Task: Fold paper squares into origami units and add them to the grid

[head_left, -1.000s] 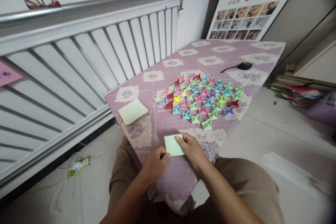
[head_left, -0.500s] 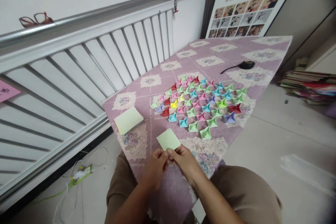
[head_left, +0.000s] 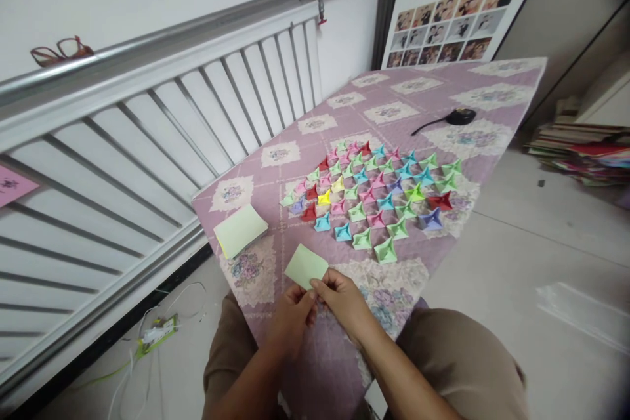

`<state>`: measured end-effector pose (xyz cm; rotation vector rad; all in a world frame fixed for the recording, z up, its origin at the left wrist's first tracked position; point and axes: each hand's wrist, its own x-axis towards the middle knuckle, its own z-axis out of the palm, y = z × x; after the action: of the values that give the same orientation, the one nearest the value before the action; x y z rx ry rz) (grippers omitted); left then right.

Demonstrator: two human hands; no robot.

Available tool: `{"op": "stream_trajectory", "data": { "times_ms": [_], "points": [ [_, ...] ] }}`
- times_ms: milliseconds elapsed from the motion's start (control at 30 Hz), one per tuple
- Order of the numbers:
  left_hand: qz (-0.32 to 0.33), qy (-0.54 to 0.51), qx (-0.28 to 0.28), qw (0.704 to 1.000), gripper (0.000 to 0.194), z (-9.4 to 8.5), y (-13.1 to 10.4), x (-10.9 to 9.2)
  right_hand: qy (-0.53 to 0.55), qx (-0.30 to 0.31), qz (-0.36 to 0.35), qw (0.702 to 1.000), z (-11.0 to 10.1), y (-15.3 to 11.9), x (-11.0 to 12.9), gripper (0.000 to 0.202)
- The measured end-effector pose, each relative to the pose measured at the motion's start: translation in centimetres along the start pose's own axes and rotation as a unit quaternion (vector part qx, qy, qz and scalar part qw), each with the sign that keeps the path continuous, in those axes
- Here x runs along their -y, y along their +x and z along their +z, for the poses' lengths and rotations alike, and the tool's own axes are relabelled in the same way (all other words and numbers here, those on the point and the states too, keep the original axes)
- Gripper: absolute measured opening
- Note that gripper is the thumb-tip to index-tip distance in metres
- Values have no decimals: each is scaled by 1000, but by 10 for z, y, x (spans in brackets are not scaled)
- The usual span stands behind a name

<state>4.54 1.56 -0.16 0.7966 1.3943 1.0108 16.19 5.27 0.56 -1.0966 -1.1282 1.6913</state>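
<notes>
A light green square sheet of paper (head_left: 306, 265) is held at its near edge, just above the table's front part. My left hand (head_left: 294, 310) pinches the near corner between thumb and fingers. From the right, my right hand (head_left: 341, 295) grips the same sheet close beside, its thumb on top. Beyond the sheet stand several rows of small folded paper boats (head_left: 361, 212) in green, blue, pink, red, yellow and purple. A stack of pale green paper (head_left: 241, 230) lies to the left of the hands.
A floral cloth covers the pointed table (head_left: 308, 367). At the far right of it lies a black object with a strap (head_left: 461, 117). A white radiator (head_left: 197, 111) runs along the left. On the floor is a power strip (head_left: 160, 333) with cables.
The green sheet has shifted slightly left and turned a little in my hands. My right thumb has moved slightly left along its edge. The camera view has tilted slightly.
</notes>
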Motion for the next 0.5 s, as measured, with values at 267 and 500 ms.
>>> {"op": "stream_trajectory", "data": {
  "times_ms": [267,500],
  "points": [
    [45,-12,-26,999,50,-19,12,-17,-51,5,-6,999,-8,2,-3,34],
    [65,14,-25,997,51,-26,12,-39,-101,40,-29,994,-11,0,-5,30]
  ]
}}
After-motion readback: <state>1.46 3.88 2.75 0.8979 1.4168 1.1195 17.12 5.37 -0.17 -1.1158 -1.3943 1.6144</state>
